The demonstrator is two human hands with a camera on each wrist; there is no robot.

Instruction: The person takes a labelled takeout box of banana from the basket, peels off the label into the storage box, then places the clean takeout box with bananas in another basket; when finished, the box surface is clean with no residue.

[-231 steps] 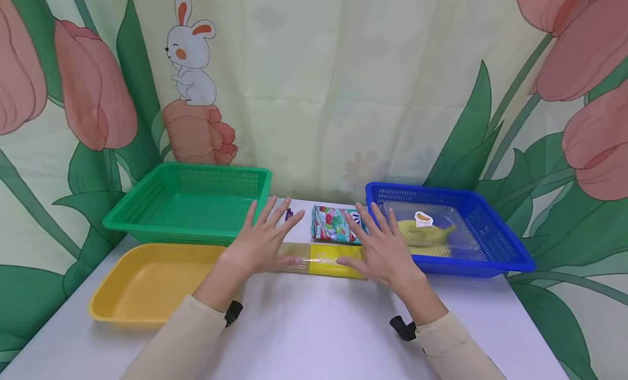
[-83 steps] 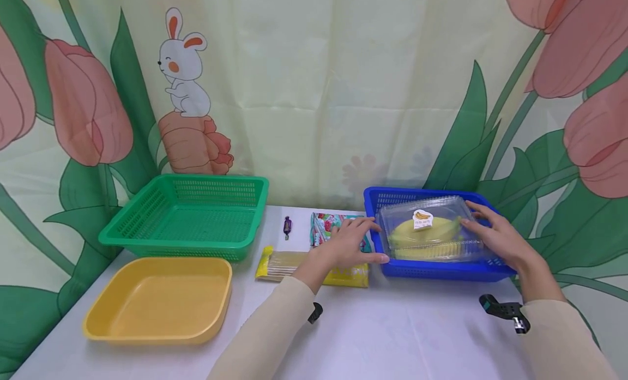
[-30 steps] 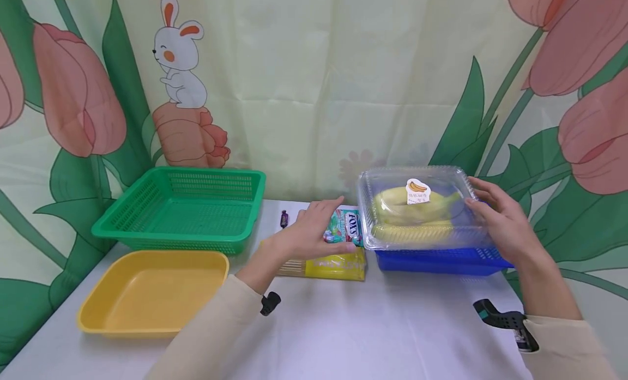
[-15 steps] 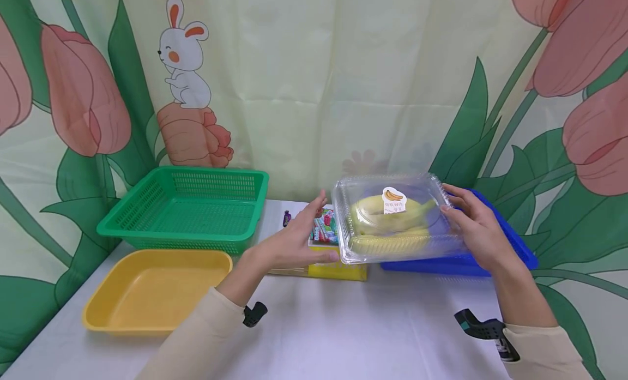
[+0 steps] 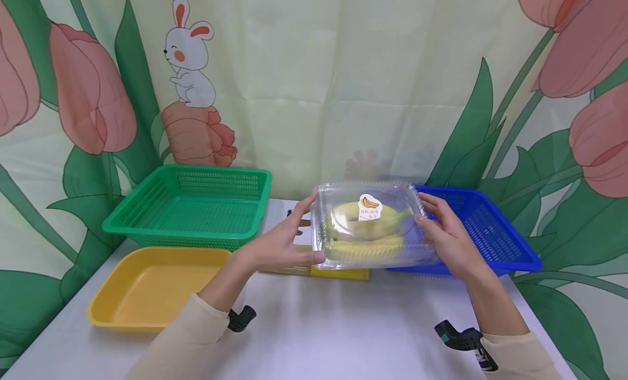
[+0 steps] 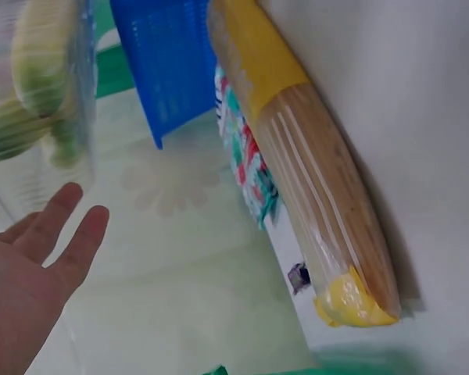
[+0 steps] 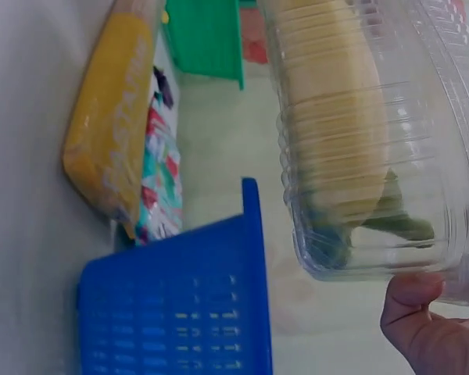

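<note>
A clear plastic clamshell box [image 5: 378,249] with bananas [image 5: 360,224] inside and a banana sticker on its lid is held above the table. My right hand [image 5: 451,243] grips its right end, with the thumb [image 7: 418,291] against the plastic in the right wrist view. At the box's left end is my left hand [image 5: 279,246], its thumb and forefinger spread to the two left corners. In the left wrist view, straight, parted fingers [image 6: 84,238] come right up to the box. Below lies a yellow-ended pasta pack [image 5: 343,273], partly covered by the box.
A blue basket [image 5: 500,233] stands at the right. At the left, a green basket [image 5: 216,205] sits behind a yellow tray [image 5: 157,287]. A colourful candy bag [image 7: 162,180] and a small purple-wrapped candy [image 6: 298,277] lie behind the pasta pack.
My right hand has lifted the banana box out of the blue basket and carried it left, over the pasta and candy bag. My left hand has moved left and now meets the box's left end.
</note>
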